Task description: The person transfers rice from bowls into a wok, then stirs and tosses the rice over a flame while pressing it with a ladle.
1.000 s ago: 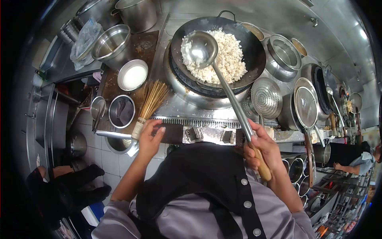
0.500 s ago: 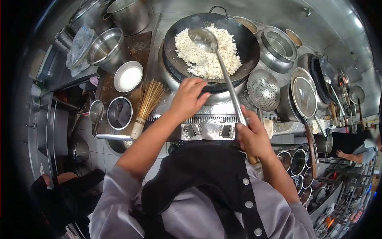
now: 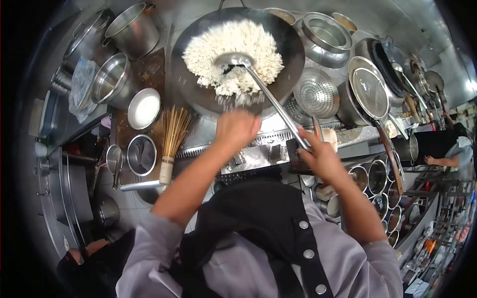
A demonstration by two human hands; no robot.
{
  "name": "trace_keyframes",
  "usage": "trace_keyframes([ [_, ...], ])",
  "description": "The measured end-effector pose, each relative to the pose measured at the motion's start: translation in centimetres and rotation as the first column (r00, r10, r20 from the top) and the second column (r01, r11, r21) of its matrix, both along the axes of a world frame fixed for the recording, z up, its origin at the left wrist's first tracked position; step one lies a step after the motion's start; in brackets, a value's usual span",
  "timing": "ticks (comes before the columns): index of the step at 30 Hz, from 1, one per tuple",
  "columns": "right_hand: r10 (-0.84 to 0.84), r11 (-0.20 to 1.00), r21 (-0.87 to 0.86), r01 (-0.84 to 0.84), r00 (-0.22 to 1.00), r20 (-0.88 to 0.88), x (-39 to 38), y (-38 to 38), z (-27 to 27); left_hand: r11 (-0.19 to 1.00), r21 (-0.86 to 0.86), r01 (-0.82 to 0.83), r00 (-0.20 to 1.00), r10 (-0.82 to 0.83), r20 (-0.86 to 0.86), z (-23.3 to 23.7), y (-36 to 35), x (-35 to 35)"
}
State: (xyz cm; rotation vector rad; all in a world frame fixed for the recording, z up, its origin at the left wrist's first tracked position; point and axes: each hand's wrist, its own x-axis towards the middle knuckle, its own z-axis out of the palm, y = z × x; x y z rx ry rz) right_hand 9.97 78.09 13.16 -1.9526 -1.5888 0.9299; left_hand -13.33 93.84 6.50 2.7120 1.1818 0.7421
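Setting: steel kitchen counter (image 3: pixel 258 156) is carrying a cooking range, with pots and pans crowding both sides.
Wok: wok (image 3: pixel 196 94) is sitting at the far centre, holding a mound of white rice (image 3: pixel 218 42) piled toward its far side.
Ladle position: ladle (image 3: pixel 272 101) is lying with its bowl on the rice near the wok's middle.
Ladle axis: long axis is running diagonally, the bowl pointing far-left and the handle crossing the wok's near-right rim toward the person.
Right hand: right hand (image 3: pixel 320 156) is closing its grip around the near end of the handle, over the counter's front edge.
Left hand: left hand (image 3: pixel 237 128) is hovering at the wok's near rim, blurred; cannot tell whether its grip is closing on the rim.
Left margin: bamboo brush (image 3: pixel 171 136) is lying near the wok, bristles pointing away; white bowl (image 3: pixel 144 108) is sitting just beside it.
Right margin: perforated strainer (image 3: pixel 316 93) is lying just beside the wok's right rim, close to the ladle handle.
Working gap: handle is passing between the left hand and the strainer.
Other person: co-worker's arm (image 3: pixel 439 160) is showing at the far right, well apart.
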Motion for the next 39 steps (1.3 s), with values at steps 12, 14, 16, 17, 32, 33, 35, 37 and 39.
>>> trace_keyframes([
  [12, -0.382, 0.922, -0.343, 0.181, 0.577, -0.722, -2.3, -1.3, 5.0, 0.999, 0.038, 0.001, 0.998, -0.003, 0.059, 0.7, 1.7, -1.5],
  [14, -0.291, 0.957, -0.235, 0.173, 0.628, -0.722, -2.6, 0.8, 4.4, 1.0, 0.005, 0.026, 0.998, -0.026, -0.054, -0.8, -3.6, -2.0],
  [16, -0.145, 0.989, -0.086, 0.121, 0.69, -0.709, -2.9, -0.6, 7.8, 0.996, -0.024, 0.09, 0.989, -0.093, -0.118, -0.4, -6.3, -4.4],
  [17, -0.142, 0.989, -0.074, 0.128, 0.689, -0.711, -2.9, -2.4, 9.8, 0.992, 0.023, 0.128, 0.991, -0.127, -0.04, 1.7, -6.4, -5.3],
  [32, -0.145, 0.989, -0.113, 0.091, 0.553, -0.82, -1.6, -5.5, 11.8, 0.995, -0.015, 0.095, 0.993, -0.096, -0.064, 6.6, -3.5, -5.1],
  [33, -0.233, 0.972, -0.209, 0.105, 0.504, -0.832, -1.7, -5.7, 11.6, 0.992, -0.101, 0.081, 0.997, -0.082, -0.014, 7.8, -0.7, -4.4],
  [35, -0.313, 0.95, -0.289, 0.122, 0.451, -0.836, -2.0, -4.5, 9.6, 0.994, -0.08, 0.069, 0.994, -0.061, 0.094, 5.9, 2.4, -2.2],
  [37, -0.401, 0.912, -0.39, 0.128, 0.483, -0.779, -1.8, -0.2, 4.4, 0.999, -0.029, 0.03, 0.997, -0.028, 0.069, 1.7, 0.7, -1.9],
  [39, -0.319, 0.947, -0.287, 0.145, 0.529, -0.786, -2.1, 0.1, 6.5, 0.999, -0.045, -0.015, 0.999, 0.012, -0.051, -0.3, -3.4, -2.8],
])
